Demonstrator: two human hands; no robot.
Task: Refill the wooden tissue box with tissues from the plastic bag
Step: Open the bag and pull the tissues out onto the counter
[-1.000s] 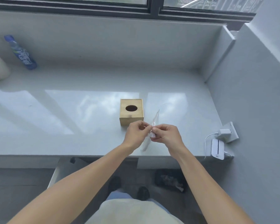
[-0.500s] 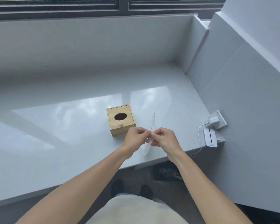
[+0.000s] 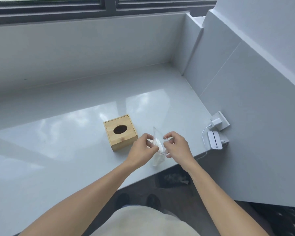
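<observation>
A square wooden tissue box [image 3: 120, 132] with an oval hole in its lid stands on the pale grey counter [image 3: 58, 150]. Just right of it, above the counter's front edge, both hands hold a clear plastic bag [image 3: 157, 150] with white tissues inside. My left hand [image 3: 142, 151] pinches the bag's left side. My right hand [image 3: 176, 148] pinches its right side, and the bag's mouth is spread between them. The bag's lower end hangs down towards the counter.
A white charger [image 3: 216, 122] is plugged into a wall socket at the right, with a cable to a white device [image 3: 214, 140] lying near the counter's right corner. Grey walls close the back and right. Dark shoes [image 3: 153, 200] show on the floor below.
The view has turned left and down. My hands have drawn apart, pulling the bag's mouth wider so the tissues show.
</observation>
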